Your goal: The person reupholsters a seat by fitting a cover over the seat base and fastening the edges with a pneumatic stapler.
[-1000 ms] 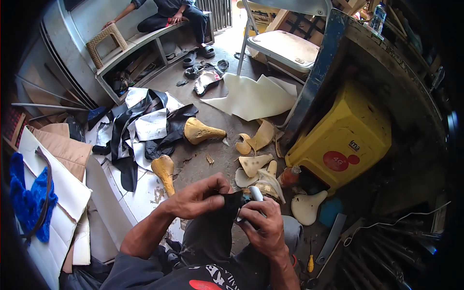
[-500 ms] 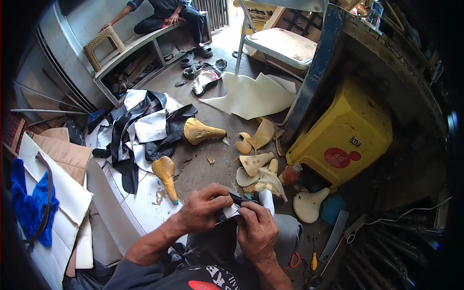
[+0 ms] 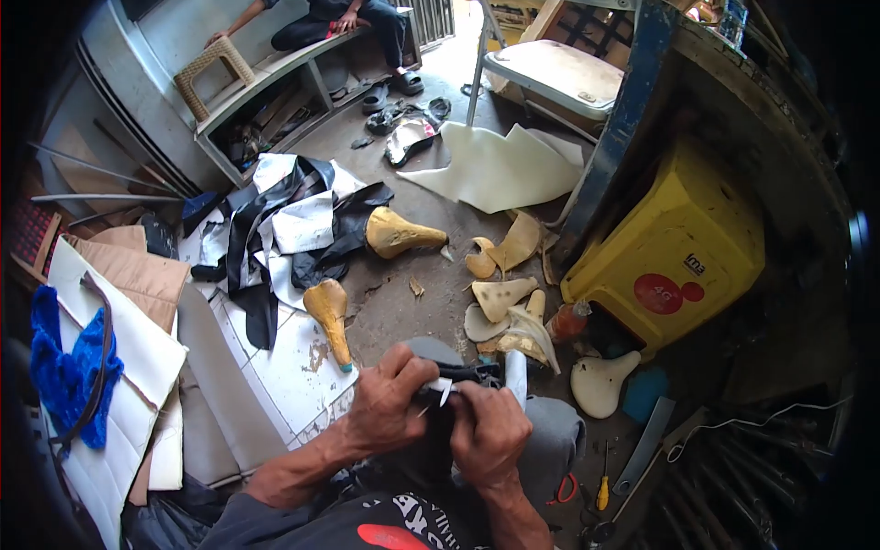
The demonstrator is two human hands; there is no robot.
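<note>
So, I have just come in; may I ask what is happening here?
A person is working with bare hands above the lap: the left hand and the right hand grip a dark piece with some white showing between them. Ahead, two yellowish saddle-shaped pieces lie near a heap of black and white sheets. At the back, another person sits on a bench, beside a woven stool.
</note>
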